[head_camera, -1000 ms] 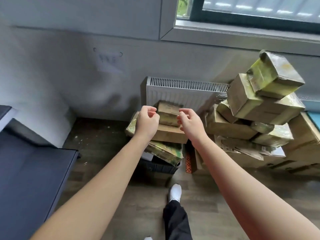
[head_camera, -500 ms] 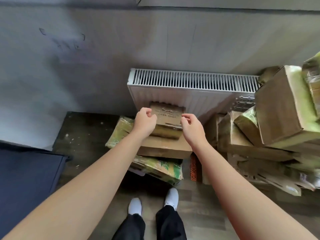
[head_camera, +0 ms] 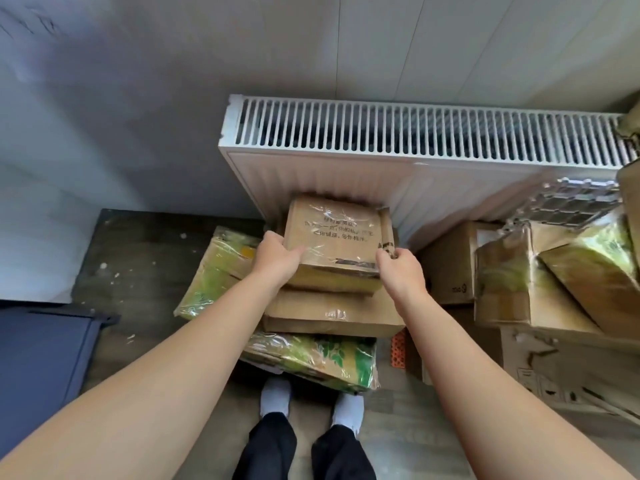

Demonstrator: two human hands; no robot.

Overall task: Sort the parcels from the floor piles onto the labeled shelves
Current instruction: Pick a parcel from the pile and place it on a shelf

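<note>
Top parcel point(head_camera: 336, 237) — left hand point(head_camera: 277, 258) clamped on 9 o'clock edge, right hand point(head_camera: 401, 268) on 3 o'clock corner; radiator point(head_camera: 415, 161) at 12.

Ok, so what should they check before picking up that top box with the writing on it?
1. Left hand grips the top box at its left edge: ok.
2. Right hand curls round its right front corner: ok.
3. Nothing lies on the top box: ok.
4. Flat brown box underneath will stay put: cannot tell.
5. Room behind: the radiator stands close behind the box, so lifting towards the body looks safer: not ok.
6. Which shelf it belongs on: the printing is blurred and no shelves are in view: cannot tell.
</note>
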